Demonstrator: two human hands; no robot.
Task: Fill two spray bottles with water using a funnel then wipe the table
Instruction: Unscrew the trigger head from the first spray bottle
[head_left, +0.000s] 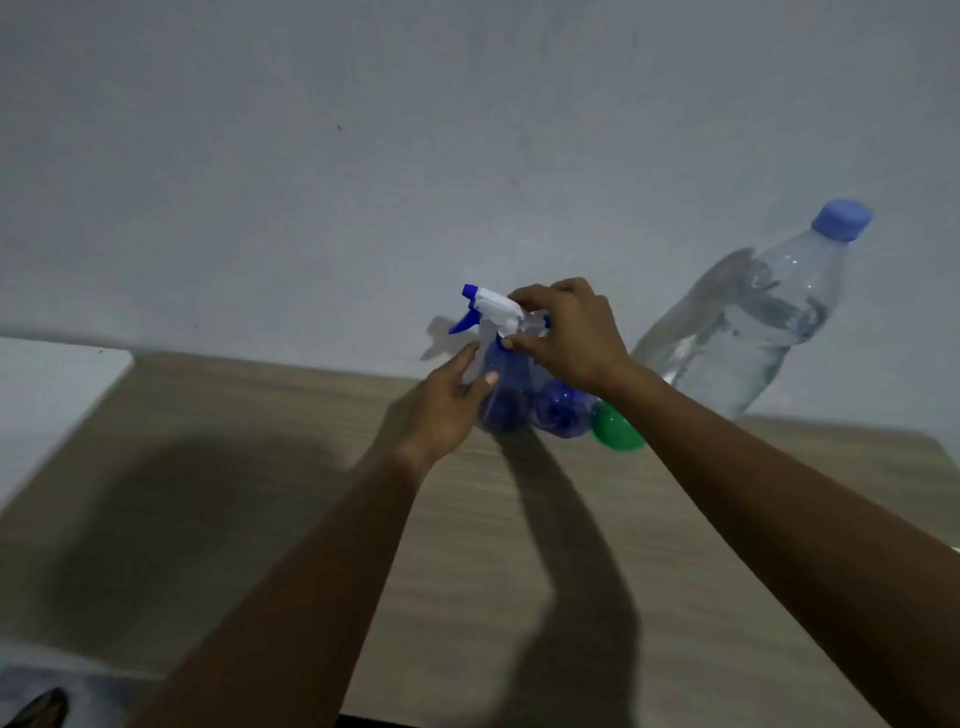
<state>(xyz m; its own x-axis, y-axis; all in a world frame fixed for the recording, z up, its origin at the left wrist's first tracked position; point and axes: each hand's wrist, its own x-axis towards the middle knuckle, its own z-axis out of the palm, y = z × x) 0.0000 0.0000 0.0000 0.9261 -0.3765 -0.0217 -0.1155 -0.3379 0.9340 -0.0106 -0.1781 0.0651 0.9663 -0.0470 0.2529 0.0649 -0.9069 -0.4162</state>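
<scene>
At the far left a white slab (47, 384) butts against the wooden surface (260, 519), and it plays no part in the job. The left grip (447, 405) is wrapped round the blue body of the left spray bottle (497, 413), which stands on the surface near the wall. Its thumb lies across the front. Above it, the right grip (571, 338) is pinched on the white-and-blue trigger head (491, 306) at the collar.

I judge this to be the opening step. The head is being loosened, no water has been poured, and wiping is a long way off. The next move calls for the lower grip to hold the body steady while the upper one turns the collar free. The head then has to lift straight up, so that whatever hangs below it clears the neck (a sideways pull could tip a light, empty bottle).

Just to the right, touching or nearly so, stands the right spray bottle (563, 410). Its top is probably behind the wrist, though I cannot tell. Beside it lies the green funnel (618, 428), and well to the right is the capped water bottle (753, 322).

The count is two spray bottles, one funnel and one water bottle, with only one trigger head plainly seen.
</scene>
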